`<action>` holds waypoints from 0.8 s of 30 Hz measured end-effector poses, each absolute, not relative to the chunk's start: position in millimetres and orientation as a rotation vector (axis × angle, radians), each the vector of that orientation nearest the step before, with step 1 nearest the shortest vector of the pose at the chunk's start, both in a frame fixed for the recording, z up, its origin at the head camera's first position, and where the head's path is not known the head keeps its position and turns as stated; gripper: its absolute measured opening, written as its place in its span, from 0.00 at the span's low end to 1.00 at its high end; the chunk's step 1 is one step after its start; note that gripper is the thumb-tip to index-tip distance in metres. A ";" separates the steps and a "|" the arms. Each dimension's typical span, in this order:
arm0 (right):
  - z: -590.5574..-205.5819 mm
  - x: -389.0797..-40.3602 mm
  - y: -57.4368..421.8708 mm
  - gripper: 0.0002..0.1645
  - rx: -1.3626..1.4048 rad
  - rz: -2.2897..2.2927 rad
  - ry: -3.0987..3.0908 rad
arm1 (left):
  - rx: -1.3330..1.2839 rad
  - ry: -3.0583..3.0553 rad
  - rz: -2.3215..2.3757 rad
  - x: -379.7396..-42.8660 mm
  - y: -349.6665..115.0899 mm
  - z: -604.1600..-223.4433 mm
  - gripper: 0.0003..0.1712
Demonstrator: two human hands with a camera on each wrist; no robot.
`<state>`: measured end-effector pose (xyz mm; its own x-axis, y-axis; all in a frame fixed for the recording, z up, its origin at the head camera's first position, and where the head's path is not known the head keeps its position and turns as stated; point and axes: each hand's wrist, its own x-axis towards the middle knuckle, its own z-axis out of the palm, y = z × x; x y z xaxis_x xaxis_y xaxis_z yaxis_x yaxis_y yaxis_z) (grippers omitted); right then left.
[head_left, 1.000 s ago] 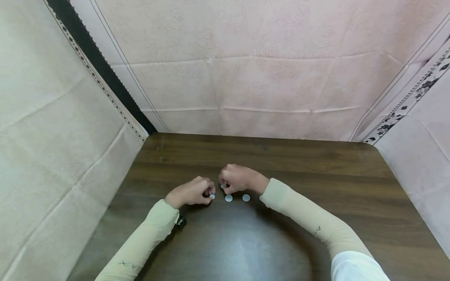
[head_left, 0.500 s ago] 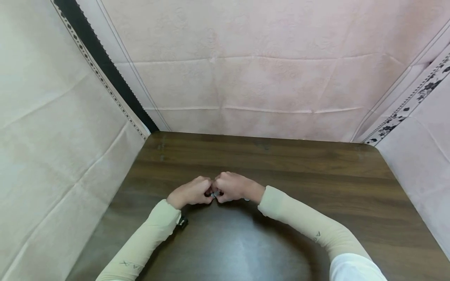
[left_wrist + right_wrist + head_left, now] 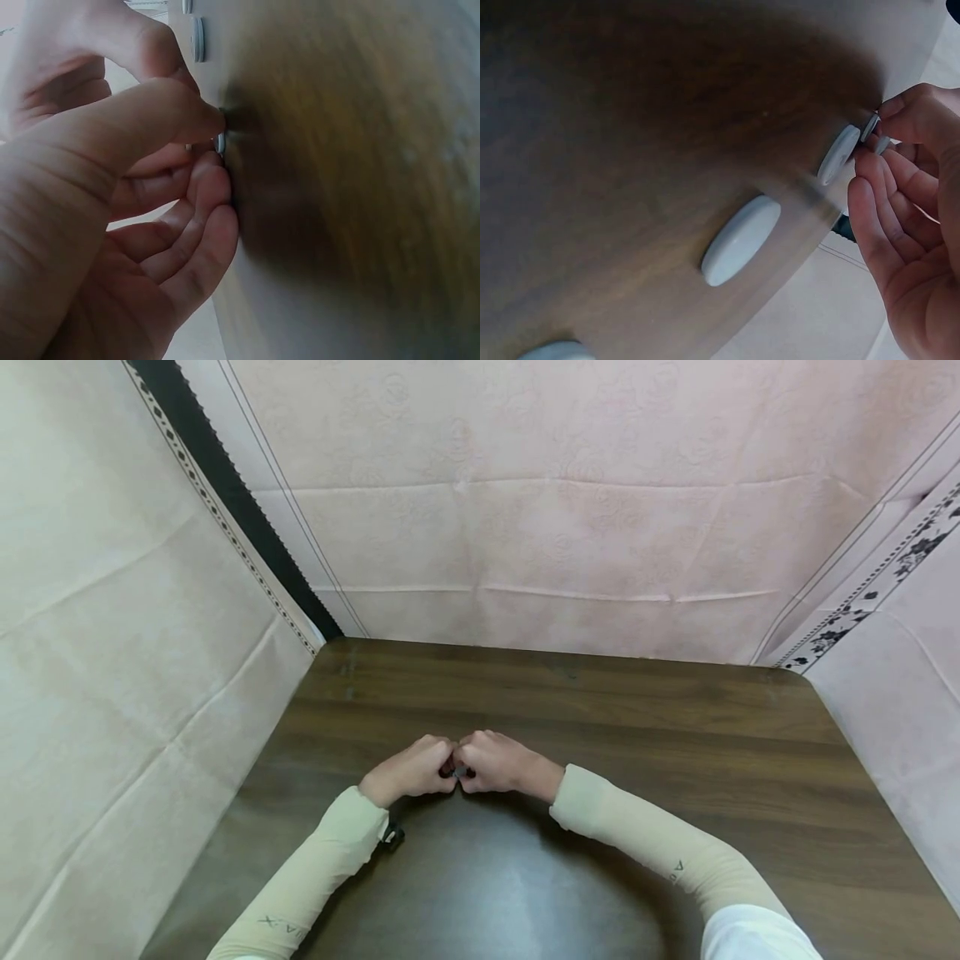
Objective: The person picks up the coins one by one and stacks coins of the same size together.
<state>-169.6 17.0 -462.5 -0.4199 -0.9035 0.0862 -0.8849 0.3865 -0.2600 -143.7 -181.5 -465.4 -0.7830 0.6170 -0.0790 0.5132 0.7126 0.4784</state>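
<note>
My left hand point(image 3: 411, 770) and my right hand point(image 3: 498, 764) meet fingertip to fingertip at the middle of the wooden table point(image 3: 480, 877). In the left wrist view, thumb and fingers of the left hand pinch a small white disc point(image 3: 220, 142) at the table surface. The right hand point(image 3: 919, 172) holds another white disc point(image 3: 883, 144) between thumb and fingers, just beside the disc on the table. Fingers hide most of both discs. Whether the two discs touch, I cannot tell.
A white disc point(image 3: 838, 155) lies near the right fingertips. Farther along the same row are a second disc point(image 3: 741, 240) and a third point(image 3: 557, 351), partly cut off. Pale patterned cloth point(image 3: 570, 552) hangs behind the table.
My right hand has moved left and slightly down with its disc, up against the left hand. It now covers the table discs in the head view. The left hand has barely moved.
</note>
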 end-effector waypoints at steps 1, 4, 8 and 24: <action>-463.1 -169.6 17.0 0.01 -1.651 -0.406 2.563 | 0.894 2.687 0.650 -143.6 -181.3 -465.5 0.09; -464.3 -169.6 16.8 0.02 -1.643 -0.403 2.577 | 0.876 2.695 0.646 -143.5 -180.8 -465.7 0.09; -465.0 -169.0 16.7 0.04 -1.644 -0.403 2.580 | 0.849 2.698 0.650 -143.5 -181.1 -466.6 0.10; -468.7 -170.1 16.7 0.05 -1.630 -0.378 2.577 | 0.873 2.706 0.679 -145.5 -184.8 -468.2 0.10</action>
